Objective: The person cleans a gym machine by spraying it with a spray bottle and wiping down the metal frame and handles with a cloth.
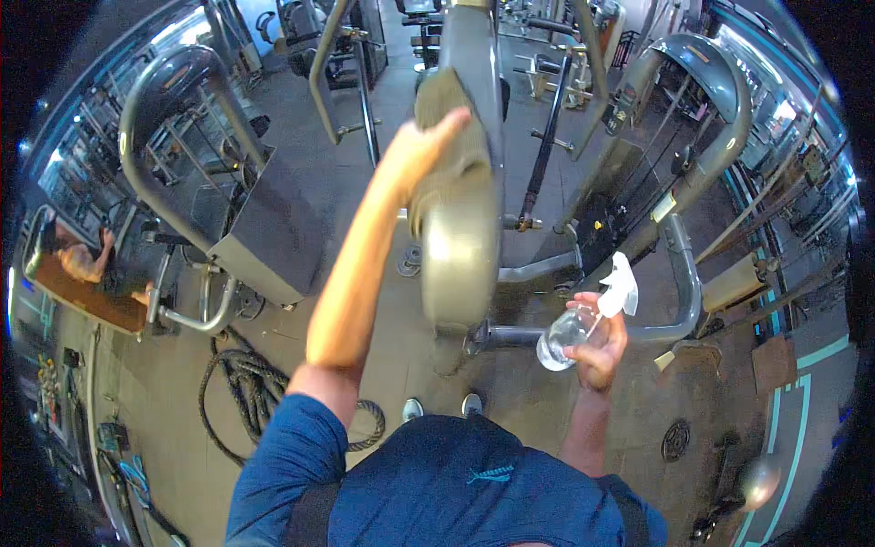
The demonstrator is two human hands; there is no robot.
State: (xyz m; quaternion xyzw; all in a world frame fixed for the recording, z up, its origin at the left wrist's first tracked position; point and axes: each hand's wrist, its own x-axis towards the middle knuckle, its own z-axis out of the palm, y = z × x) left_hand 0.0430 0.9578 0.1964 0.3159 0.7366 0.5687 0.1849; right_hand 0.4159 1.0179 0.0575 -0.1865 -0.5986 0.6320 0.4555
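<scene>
My left hand point(427, 147) holds a grey-brown cloth point(456, 154) against the rounded grey metal frame point(459, 267) of a gym machine straight ahead of me. The cloth lies over the upper part of the frame's curved end and hangs in folds; the fingers are partly hidden under it. At the right, lower down and apart from the machine's curved end, my right hand point(598, 345) grips a clear spray bottle point(566, 338) with a white trigger head. The bottle is tilted and some clear liquid shows in it.
Thick black rope point(249, 390) lies coiled on the floor at the left. Curved machine frames stand on both sides, with a low tube point(656, 333) near the bottle. A weight plate point(676, 441) lies at the right. A person point(85, 260) appears at the far left.
</scene>
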